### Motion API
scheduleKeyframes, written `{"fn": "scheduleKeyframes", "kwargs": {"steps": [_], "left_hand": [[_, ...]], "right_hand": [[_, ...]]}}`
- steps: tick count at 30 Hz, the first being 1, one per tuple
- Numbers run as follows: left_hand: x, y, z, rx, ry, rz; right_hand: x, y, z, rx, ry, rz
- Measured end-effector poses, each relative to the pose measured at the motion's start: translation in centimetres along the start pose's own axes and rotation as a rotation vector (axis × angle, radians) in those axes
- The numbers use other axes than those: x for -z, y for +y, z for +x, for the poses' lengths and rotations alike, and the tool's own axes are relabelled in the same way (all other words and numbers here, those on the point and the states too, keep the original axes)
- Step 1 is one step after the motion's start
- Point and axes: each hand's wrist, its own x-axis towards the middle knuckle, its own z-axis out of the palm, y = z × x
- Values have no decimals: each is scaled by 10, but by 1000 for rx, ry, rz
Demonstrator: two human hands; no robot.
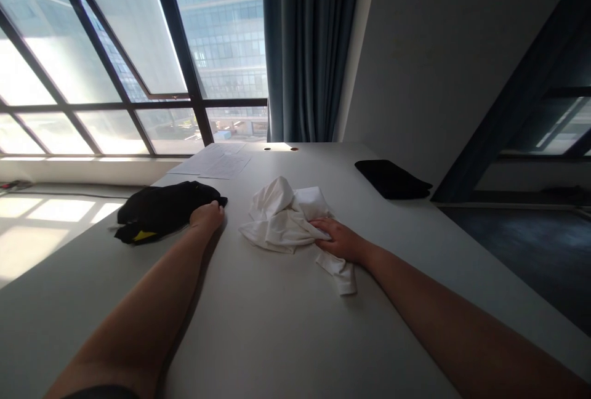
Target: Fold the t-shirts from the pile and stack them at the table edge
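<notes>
A crumpled white cloth (281, 220) lies in loose folds at the middle of the desk (277, 325), with a narrow end (344, 279) of white fabric poking out toward the person. The right hand (341, 241) rests at its right side, fingers extended over the folds; whether they grip any fabric I cannot tell. To the left, a black cloth bundle (161, 208) with a yellow patch (144, 235) lies near the desk's left edge. The left hand (207, 215) is at its right end, fingers curled closed on the dark fabric. Farther out, a folded black cloth (392, 178) lies flat by the right edge, and paper sheets (224, 165) lie toward the far left corner. Beyond stand a large window (221, 36) and a blue-grey curtain (309, 48).
</notes>
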Motion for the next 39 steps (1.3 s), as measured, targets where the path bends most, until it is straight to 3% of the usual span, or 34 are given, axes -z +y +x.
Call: {"fn": "scheduleKeyframes", "kwargs": {"steps": [7, 10, 13, 19, 23, 29, 35, 37, 39], "left_hand": [[-9, 14, -2, -236, 2, -154], [-8, 16, -4, -265, -14, -191], [-7, 21, -6, -225, -32, -191], [-3, 24, -5, 58, -64, -126], [1, 19, -6, 60, -56, -123], [-6, 39, -15, -272, -59, -252], [-15, 52, -18, -827, -13, -539], [-16, 52, -17, -922, -50, -522], [-15, 53, -18, -934, -56, -474]], "right_hand": [[-1, 2, 0, 35, 22, 28], [-1, 3, 0, 38, 27, 32], [-1, 3, 0, 34, 27, 25], [-1, 3, 0, 37, 22, 24], [-2, 4, 0, 29, 27, 20], [-3, 5, 0, 25, 32, 9], [-1, 3, -1, 28, 34, 19], [1, 2, -1, 36, 36, 34], [8, 2, -1, 52, 20, 52]]}}
